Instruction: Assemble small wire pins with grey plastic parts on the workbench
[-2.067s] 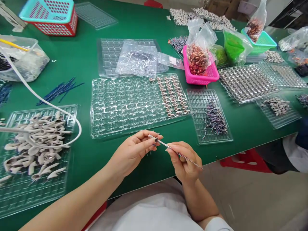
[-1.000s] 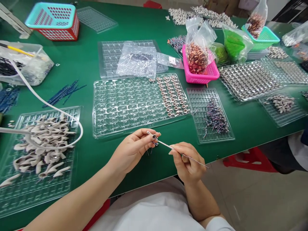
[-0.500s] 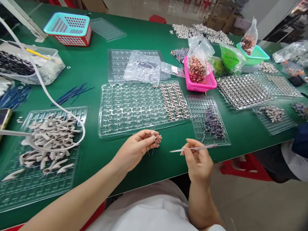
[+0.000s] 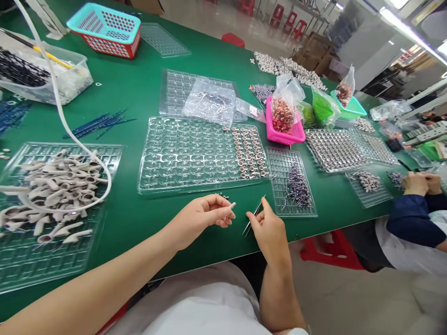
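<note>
My left hand is closed in a pinch just in front of the large clear blister tray. A small pale tip shows at its fingertips, but what it pinches is too small to name. Tiny dark pieces show just beyond those fingers. In my right hand I grip thin metal tweezers between thumb and forefinger, slanted, with two prongs pointing down towards me. The tweezers are apart from my left hand. Rows of small ring-headed parts fill the right end of the tray.
At left, grey-beige curved shells are heaped on a tray, with a white cable arching over. At right lie a tray of dark wired parts and a pink basket. A co-worker's hands are at far right.
My right hand has turned the tweezers from nearly level to steeply slanted, prongs downward. My left fingers have closed in, and the wired dark pieces seen there are now mostly hidden. The view has shifted.
</note>
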Demonstrator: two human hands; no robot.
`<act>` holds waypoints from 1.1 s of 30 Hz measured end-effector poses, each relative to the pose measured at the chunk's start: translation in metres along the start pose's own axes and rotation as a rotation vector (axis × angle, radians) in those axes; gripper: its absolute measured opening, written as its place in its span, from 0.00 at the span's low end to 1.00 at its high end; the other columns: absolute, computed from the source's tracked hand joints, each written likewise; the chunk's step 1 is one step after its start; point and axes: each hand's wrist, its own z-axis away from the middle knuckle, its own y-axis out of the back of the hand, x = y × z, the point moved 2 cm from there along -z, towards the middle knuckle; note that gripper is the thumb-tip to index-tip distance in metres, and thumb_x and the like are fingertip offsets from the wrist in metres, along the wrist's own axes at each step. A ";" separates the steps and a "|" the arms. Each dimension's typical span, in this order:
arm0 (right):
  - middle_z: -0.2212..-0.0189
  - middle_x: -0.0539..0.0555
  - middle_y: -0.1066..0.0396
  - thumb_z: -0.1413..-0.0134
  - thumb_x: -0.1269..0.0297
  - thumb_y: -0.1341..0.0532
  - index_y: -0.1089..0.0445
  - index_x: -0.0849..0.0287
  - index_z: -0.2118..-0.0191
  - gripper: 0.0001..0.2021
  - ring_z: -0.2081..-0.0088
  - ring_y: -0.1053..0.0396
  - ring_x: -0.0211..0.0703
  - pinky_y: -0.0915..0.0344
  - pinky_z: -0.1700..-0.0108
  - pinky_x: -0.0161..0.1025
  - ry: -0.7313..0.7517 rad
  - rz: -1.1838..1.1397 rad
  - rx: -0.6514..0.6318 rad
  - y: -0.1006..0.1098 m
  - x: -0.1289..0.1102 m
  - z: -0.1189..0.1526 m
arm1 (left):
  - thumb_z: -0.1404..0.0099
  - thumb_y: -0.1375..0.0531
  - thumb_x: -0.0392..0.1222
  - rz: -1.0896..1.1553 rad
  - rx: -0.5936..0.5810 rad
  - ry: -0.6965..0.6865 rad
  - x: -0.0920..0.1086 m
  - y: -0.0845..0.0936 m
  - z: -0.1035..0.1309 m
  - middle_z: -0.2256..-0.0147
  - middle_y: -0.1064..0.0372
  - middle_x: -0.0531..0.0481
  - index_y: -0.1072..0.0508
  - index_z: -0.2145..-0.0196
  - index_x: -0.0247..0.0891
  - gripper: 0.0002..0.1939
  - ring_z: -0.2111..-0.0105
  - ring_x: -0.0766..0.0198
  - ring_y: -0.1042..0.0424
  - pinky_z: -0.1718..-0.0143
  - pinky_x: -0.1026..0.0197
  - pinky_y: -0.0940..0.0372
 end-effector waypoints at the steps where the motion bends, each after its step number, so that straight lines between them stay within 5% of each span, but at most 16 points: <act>1: 0.80 0.46 0.31 0.40 0.60 0.38 0.36 0.68 0.39 0.27 0.78 0.31 0.40 0.35 0.74 0.35 0.019 0.006 0.034 0.002 -0.002 0.000 | 0.41 0.31 0.47 -0.015 -0.001 -0.006 0.000 0.000 0.000 0.67 0.24 0.45 0.22 0.66 0.36 0.12 0.68 0.61 0.27 0.65 0.61 0.32; 5: 0.69 0.52 0.27 0.36 0.62 0.41 0.32 0.60 0.43 0.18 0.72 0.30 0.37 0.31 0.69 0.35 0.158 -0.178 0.104 0.012 -0.018 0.003 | 0.41 0.32 0.48 -0.100 -0.012 -0.047 0.001 0.001 0.002 0.68 0.25 0.47 0.20 0.64 0.38 0.12 0.70 0.62 0.29 0.66 0.61 0.32; 11: 0.61 0.52 0.25 0.37 0.69 0.41 0.29 0.54 0.50 0.11 0.62 0.27 0.38 0.29 0.61 0.35 0.349 -0.500 -0.071 0.009 -0.043 0.006 | 0.39 0.34 0.50 -0.182 -0.081 -0.085 0.005 -0.002 0.004 0.73 0.27 0.49 0.19 0.66 0.39 0.12 0.73 0.62 0.31 0.68 0.61 0.34; 16: 0.64 0.51 0.25 0.38 0.70 0.40 0.29 0.56 0.54 0.08 0.65 0.28 0.37 0.31 0.63 0.34 0.314 -0.500 -0.040 -0.003 -0.041 0.008 | 0.38 0.36 0.51 -0.185 -0.080 -0.061 0.002 -0.001 0.002 0.75 0.28 0.50 0.20 0.70 0.38 0.13 0.74 0.63 0.31 0.70 0.62 0.35; 21: 0.67 0.50 0.26 0.38 0.69 0.40 0.29 0.57 0.58 0.04 0.68 0.30 0.36 0.33 0.65 0.34 0.286 -0.466 0.007 -0.006 -0.037 0.007 | 0.35 0.38 0.53 -0.171 -0.043 -0.064 0.000 0.001 0.001 0.68 0.24 0.45 0.21 0.62 0.37 0.16 0.71 0.60 0.28 0.67 0.59 0.31; 27: 0.69 0.49 0.27 0.38 0.69 0.40 0.29 0.57 0.60 0.03 0.69 0.31 0.36 0.34 0.66 0.33 0.257 -0.429 0.050 -0.011 -0.033 0.003 | 0.35 0.38 0.44 -0.620 0.101 -0.278 0.010 0.002 0.007 0.65 0.22 0.49 0.22 0.63 0.41 0.07 0.64 0.58 0.25 0.63 0.61 0.32; 33: 0.69 0.48 0.28 0.39 0.70 0.40 0.29 0.56 0.61 0.03 0.70 0.31 0.35 0.34 0.66 0.33 0.284 -0.449 0.025 -0.018 -0.030 0.003 | 0.30 0.46 0.37 -0.995 0.122 -0.561 0.005 0.003 0.005 0.68 0.25 0.50 0.25 0.63 0.37 0.09 0.67 0.61 0.28 0.64 0.61 0.34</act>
